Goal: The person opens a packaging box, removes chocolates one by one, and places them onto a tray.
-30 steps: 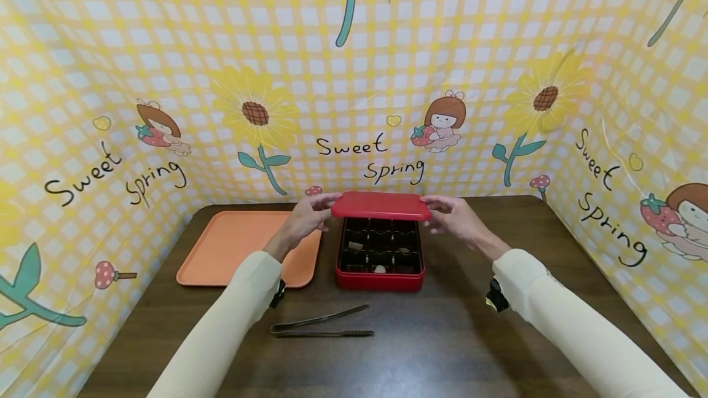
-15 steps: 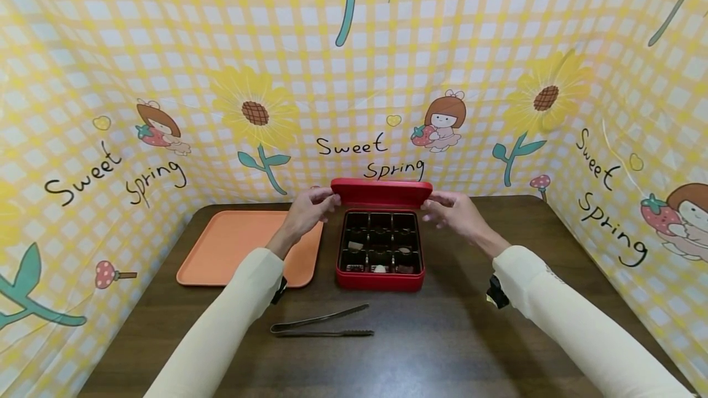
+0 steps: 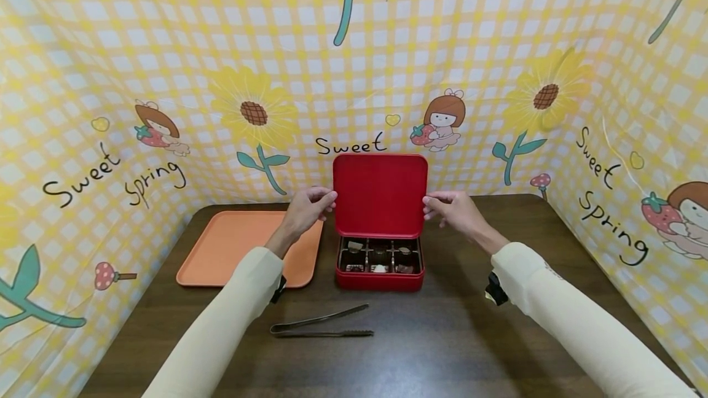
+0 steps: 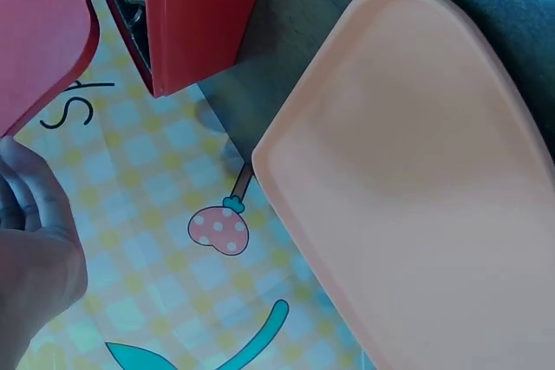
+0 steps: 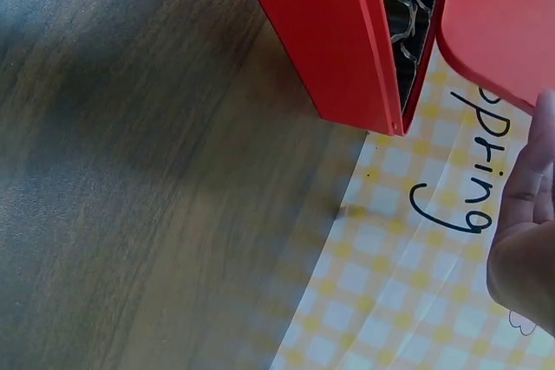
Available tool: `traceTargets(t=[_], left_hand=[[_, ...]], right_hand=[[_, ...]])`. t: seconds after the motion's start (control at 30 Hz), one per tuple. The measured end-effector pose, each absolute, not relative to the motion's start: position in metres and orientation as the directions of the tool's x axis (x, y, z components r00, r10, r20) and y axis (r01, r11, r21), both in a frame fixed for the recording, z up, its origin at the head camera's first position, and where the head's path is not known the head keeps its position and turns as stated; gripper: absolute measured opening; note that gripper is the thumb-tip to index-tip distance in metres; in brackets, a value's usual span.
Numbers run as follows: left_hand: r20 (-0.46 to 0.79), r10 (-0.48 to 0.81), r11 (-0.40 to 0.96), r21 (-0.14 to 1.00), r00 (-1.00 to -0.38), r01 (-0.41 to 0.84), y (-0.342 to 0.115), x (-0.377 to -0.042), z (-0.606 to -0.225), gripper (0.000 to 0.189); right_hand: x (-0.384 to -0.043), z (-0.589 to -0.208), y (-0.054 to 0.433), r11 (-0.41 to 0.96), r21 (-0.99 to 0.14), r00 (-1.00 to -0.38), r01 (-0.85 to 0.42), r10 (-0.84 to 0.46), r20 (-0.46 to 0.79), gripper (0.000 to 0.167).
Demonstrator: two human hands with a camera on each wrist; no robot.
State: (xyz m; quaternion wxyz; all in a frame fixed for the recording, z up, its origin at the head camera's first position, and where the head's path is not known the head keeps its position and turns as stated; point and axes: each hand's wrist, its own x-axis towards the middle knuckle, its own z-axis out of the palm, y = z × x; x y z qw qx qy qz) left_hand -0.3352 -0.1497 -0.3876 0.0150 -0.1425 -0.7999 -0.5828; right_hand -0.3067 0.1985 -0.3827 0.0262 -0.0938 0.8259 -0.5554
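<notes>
A red rectangular lid stands nearly upright over the back of the red box, its broad face toward the head camera. My left hand pinches the lid's left edge between thumb and fingers. At the opposite edge, my right hand pinches it the same way. The box sits on the table with a dark divided insert; its front compartments hold small chocolates, among them a white one. Its rear compartments are hidden behind the lid. Both wrist views show fingertips at the lid's edge, beside the box wall.
To the left of the box lies an orange tray, under my left forearm in part. Metal tongs rest spread on the dark wooden table in front of the box. A yellow checked cloth hangs behind and at both sides.
The lid has swung from lying nearly flat above the box to upright, its face turned toward the head camera. Both hands have kept to its side edges. Box, tray and tongs have stayed put.
</notes>
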Motion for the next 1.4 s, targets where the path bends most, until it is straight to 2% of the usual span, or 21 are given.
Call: traceTargets(t=[0.17, 0.4, 0.53, 0.87, 1.2, 1.4], left_hand=[[0.154, 0.184, 0.283, 0.937, -0.971, 0.202, -0.148, -0.336, -0.389, 0.029], [0.074, 0.114, 0.210, 0.973, -0.991, 0.097, -0.142, -0.333, -0.387, 0.032], [0.043, 0.089, 0.201, 0.978, -0.995, 0.060, -0.139, -0.329, -0.385, 0.032], [-0.031, 0.147, 0.162, 0.987, -0.989, -0.007, -0.140, -0.331, -0.391, 0.032], [-0.109, 0.158, 0.189, 0.979, -0.981, -0.078, -0.139, -0.328, -0.390, 0.035], [-0.113, 0.180, 0.211, 0.975, -0.977, -0.074, -0.138, -0.328, -0.391, 0.036]], right_hand=[[-0.307, -0.382, 0.196, 0.349, -0.933, -0.988, -0.083, -0.155, 0.030, 0.039], [-0.308, -0.385, 0.192, 0.183, -0.983, -0.983, -0.016, -0.182, -0.017, 0.038], [-0.309, -0.386, 0.190, 0.142, -0.990, -0.984, 0.015, -0.176, -0.040, 0.038], [-0.312, -0.390, 0.194, 0.141, -0.989, -0.981, 0.046, -0.178, -0.071, 0.039], [-0.311, -0.387, 0.194, 0.184, -0.979, -0.975, 0.093, -0.184, -0.127, 0.040], [-0.312, -0.387, 0.195, 0.195, -0.972, -0.969, 0.127, -0.185, -0.164, 0.039]])
